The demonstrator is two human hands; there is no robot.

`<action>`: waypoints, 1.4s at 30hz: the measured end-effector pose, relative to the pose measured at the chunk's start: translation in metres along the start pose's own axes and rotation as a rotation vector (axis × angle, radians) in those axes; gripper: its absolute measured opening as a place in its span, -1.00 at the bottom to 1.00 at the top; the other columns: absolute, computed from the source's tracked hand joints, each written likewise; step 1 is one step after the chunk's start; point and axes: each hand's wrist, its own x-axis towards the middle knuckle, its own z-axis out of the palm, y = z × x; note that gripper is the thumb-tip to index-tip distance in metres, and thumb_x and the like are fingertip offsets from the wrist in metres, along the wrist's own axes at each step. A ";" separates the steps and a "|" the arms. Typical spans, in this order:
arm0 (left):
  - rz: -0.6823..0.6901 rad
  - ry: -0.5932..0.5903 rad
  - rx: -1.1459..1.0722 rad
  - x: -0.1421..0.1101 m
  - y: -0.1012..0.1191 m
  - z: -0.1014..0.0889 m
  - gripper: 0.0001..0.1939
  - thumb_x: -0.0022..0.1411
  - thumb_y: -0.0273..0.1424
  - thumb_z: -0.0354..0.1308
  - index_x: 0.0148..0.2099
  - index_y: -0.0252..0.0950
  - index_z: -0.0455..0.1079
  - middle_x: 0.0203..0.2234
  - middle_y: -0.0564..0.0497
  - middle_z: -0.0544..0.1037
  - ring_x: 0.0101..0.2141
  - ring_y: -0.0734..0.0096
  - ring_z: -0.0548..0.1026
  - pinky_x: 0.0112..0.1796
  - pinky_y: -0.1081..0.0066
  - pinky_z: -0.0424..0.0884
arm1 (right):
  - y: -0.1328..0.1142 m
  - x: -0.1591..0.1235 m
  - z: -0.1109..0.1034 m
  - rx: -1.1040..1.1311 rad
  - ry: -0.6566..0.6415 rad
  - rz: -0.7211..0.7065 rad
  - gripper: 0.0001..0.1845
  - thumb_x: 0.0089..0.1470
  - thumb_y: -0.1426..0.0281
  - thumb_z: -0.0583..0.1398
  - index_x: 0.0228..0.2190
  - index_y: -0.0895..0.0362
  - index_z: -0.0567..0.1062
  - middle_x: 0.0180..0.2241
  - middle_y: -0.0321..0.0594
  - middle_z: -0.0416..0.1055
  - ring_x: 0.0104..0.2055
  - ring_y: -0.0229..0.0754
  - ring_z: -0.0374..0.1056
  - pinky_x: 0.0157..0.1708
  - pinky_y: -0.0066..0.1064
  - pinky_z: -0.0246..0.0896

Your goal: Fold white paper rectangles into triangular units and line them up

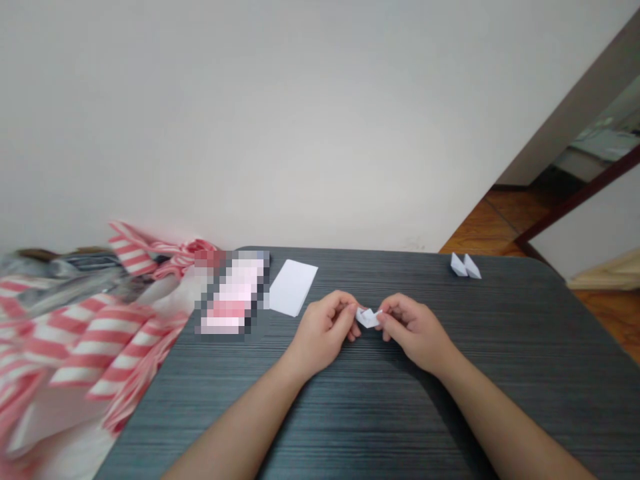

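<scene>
Between my two hands is a small folded white paper boat [369, 319], held just above the dark table [350, 413]. My left hand [327, 327] pinches its left end between thumb and fingers. At the opposite end, the thumb and fingers of my right hand [411, 327] close on the right tip. Part of the boat's ends is covered by my fingertips. Two folded white paper boats [465, 266] stand side by side at the far right of the table. Left of my left hand lies a stack of white paper sheets [293, 287].
A blurred-out pinkish rectangular object [230, 293] lies at the table's left edge. Red-and-white striped cloth [95, 333] is heaped beyond that edge. A pale wall [300, 120] rises behind the table, and wooden floor [485, 223] shows at right.
</scene>
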 end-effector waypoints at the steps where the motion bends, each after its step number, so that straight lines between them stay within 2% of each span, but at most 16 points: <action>1: 0.000 0.004 -0.018 0.000 0.000 0.000 -0.79 0.35 -0.29 0.04 -0.21 -0.35 0.38 -0.57 0.03 0.51 -0.56 0.47 0.47 -0.49 0.49 0.43 | 0.001 0.000 0.000 0.027 0.001 0.006 -0.94 0.19 0.41 0.15 -0.35 0.11 0.40 -0.56 -0.37 0.40 -0.52 -0.27 0.35 -0.45 -0.45 0.21; 8: 0.011 0.048 -0.124 0.001 0.002 0.002 -0.79 0.34 -0.30 0.05 -0.19 -0.37 0.38 -0.58 0.04 0.50 -0.57 0.48 0.46 -0.50 0.49 0.41 | 0.006 -0.001 0.002 0.095 0.048 -0.008 -0.93 0.22 0.41 0.14 -0.34 0.11 0.37 -0.53 -0.31 0.44 -0.47 -0.24 0.38 -0.39 -0.41 0.23; 14: -0.012 0.088 -0.183 0.001 0.002 0.002 -0.80 0.33 -0.27 0.08 -0.23 -0.32 0.30 -0.61 0.06 0.52 -0.60 0.47 0.46 -0.49 0.48 0.40 | 0.010 -0.003 0.002 0.144 0.113 -0.037 -0.94 0.25 0.38 0.13 -0.30 0.10 0.36 -0.52 -0.29 0.48 -0.54 -0.29 0.29 -0.53 -0.47 0.13; 24: -0.027 0.068 -0.260 0.001 0.003 0.003 -0.79 0.32 -0.25 0.08 -0.22 -0.31 0.27 -0.61 0.06 0.53 -0.60 0.48 0.45 -0.49 0.48 0.39 | 0.013 -0.003 0.003 0.197 0.151 -0.079 -0.91 0.27 0.34 0.13 -0.25 0.09 0.36 -0.50 -0.29 0.48 -0.59 -0.31 0.22 -0.57 -0.47 0.12; 28: -0.028 0.054 -0.233 0.001 0.004 0.002 -0.78 0.31 -0.25 0.10 -0.22 -0.32 0.30 -0.60 0.06 0.52 -0.58 0.47 0.46 -0.47 0.47 0.40 | 0.012 -0.003 0.002 0.152 0.156 -0.078 -0.93 0.27 0.35 0.12 -0.27 0.09 0.36 -0.49 -0.27 0.48 -0.55 -0.28 0.28 -0.54 -0.46 0.15; 34: -0.038 0.007 -0.225 -0.001 0.005 0.002 -0.69 0.25 -0.26 0.17 -0.05 -0.36 0.36 -0.55 0.05 0.53 -0.54 0.46 0.49 -0.44 0.46 0.43 | 0.009 -0.003 -0.001 0.055 0.126 -0.075 -0.93 0.26 0.37 0.12 -0.29 0.10 0.37 -0.49 -0.26 0.48 -0.51 -0.26 0.32 -0.52 -0.45 0.17; 37: -0.068 -0.012 -0.140 0.000 0.004 0.002 -0.72 0.22 -0.31 0.20 -0.08 -0.38 0.42 -0.56 0.04 0.54 -0.55 0.48 0.48 -0.46 0.49 0.42 | 0.007 -0.004 -0.001 0.016 0.103 -0.084 -0.93 0.25 0.38 0.13 -0.30 0.10 0.38 -0.48 -0.26 0.49 -0.50 -0.25 0.33 -0.52 -0.46 0.17; 42: -0.062 -0.008 -0.066 0.001 0.005 0.000 -0.77 0.28 -0.30 0.13 -0.18 -0.37 0.47 -0.59 0.04 0.53 -0.57 0.49 0.46 -0.48 0.50 0.41 | 0.007 -0.004 0.001 0.046 0.102 -0.088 -0.92 0.26 0.37 0.12 -0.30 0.10 0.38 -0.48 -0.26 0.48 -0.49 -0.26 0.34 -0.53 -0.47 0.15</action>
